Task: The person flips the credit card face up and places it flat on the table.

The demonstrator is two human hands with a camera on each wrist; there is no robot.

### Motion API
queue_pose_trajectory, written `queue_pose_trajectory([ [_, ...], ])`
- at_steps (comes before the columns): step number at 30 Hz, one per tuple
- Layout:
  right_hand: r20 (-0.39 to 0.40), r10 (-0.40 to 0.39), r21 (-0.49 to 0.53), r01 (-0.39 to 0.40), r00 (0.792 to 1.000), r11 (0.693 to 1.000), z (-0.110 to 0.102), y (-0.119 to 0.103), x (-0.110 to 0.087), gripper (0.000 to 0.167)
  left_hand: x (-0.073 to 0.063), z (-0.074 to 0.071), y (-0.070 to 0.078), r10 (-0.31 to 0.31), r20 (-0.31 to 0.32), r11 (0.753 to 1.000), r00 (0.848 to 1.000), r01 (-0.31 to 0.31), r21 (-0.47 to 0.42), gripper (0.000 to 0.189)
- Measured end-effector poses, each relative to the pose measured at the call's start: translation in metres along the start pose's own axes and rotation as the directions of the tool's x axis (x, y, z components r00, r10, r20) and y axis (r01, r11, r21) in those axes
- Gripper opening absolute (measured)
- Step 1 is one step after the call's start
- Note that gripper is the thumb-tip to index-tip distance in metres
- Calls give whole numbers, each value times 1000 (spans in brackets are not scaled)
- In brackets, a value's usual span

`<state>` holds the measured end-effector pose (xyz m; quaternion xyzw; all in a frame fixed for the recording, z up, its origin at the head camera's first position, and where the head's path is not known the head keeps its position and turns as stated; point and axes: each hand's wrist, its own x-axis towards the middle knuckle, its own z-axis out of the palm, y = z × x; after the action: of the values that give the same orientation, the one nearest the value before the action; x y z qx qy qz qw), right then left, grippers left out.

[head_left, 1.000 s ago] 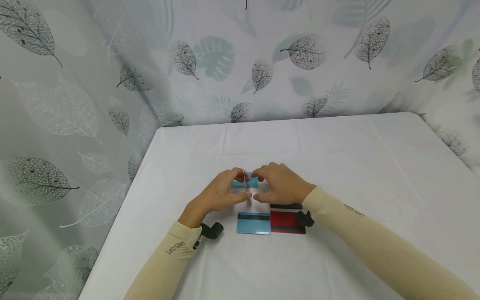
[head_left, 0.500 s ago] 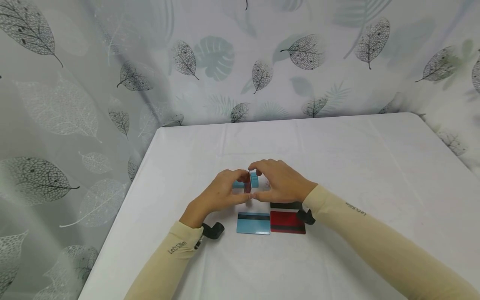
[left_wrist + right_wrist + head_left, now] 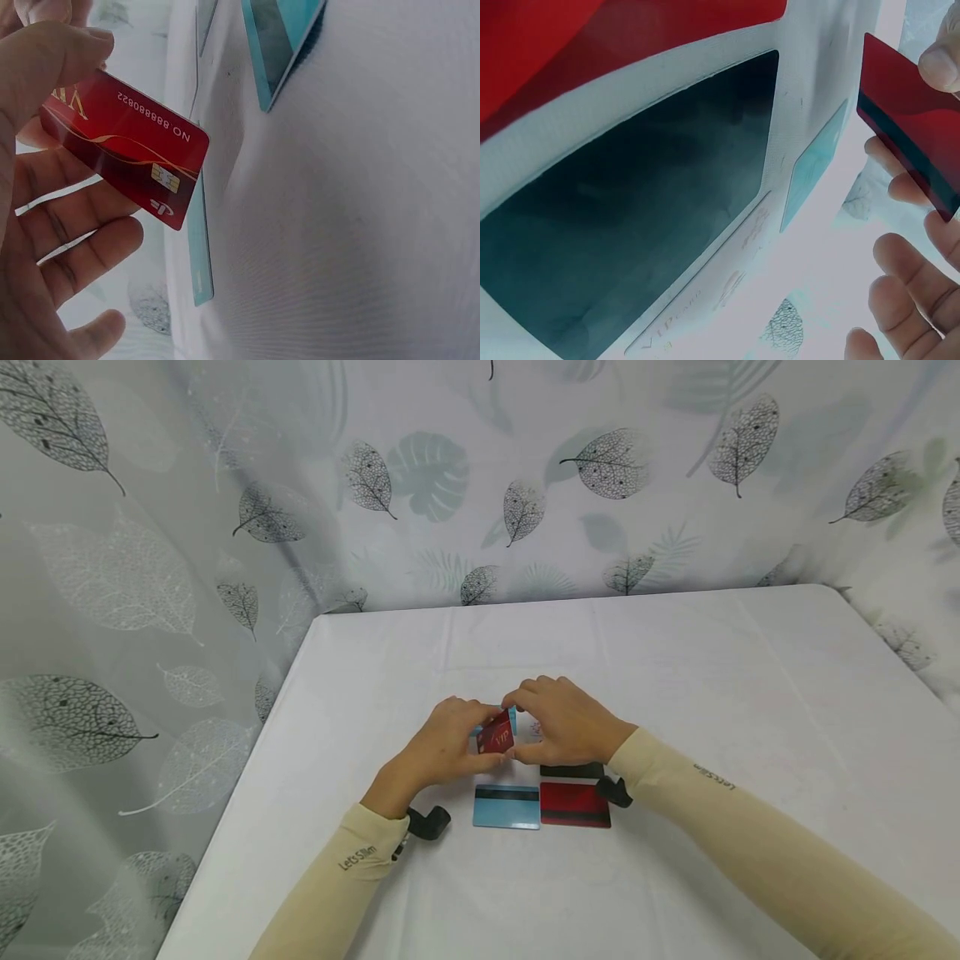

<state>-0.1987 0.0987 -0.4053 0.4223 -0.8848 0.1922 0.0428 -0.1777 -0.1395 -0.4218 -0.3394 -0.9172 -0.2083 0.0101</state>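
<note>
Both hands meet above the table around a red VIP card [image 3: 497,737] held up in the air. My left hand [image 3: 448,739] pinches it with thumb and fingers. From the other side my right hand [image 3: 567,724] grips its edge with thumb and index finger. The left wrist view shows the card's front [image 3: 131,142], with chip and number upside down. Its striped back [image 3: 904,112] faces the right wrist camera, the right thumb on it. Behind the hands lies a light blue card [image 3: 513,720], partly hidden.
A light blue striped card [image 3: 506,810] and a red striped card [image 3: 566,803] lie side by side in front. A black card [image 3: 572,772] sits beyond the red one, under the right wrist. Past it is a white VIP card [image 3: 705,289]. Leaf-print curtains [image 3: 450,543] border the white table.
The red card, edge-on and in the left hand a second ago, has turned so its VIP face shows to the head camera. The right fingers have closed in onto it.
</note>
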Motion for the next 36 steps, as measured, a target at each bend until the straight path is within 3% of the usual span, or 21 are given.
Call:
queue_pose_trajectory([
  [12, 70, 89, -75, -83, 994, 994, 1, 0, -2, 53, -4, 0, 0, -103, 75, 995, 992, 102, 14, 57],
  [22, 135, 146, -121, -130, 980, 984, 6, 2, -5, 56, -8, 2, -6, -177, 145, 984, 974, 177, 12, 57],
  [30, 184, 168, -125, -146, 968, 981, 11, 4, -7, 54, -9, 3, -8, -214, 176, 977, 961, 213, 26, 57],
  [36, 191, 179, -145, -152, 965, 978, 12, 3, -7, 54, -9, 3, -8, -214, 173, 977, 961, 213, 27, 57],
])
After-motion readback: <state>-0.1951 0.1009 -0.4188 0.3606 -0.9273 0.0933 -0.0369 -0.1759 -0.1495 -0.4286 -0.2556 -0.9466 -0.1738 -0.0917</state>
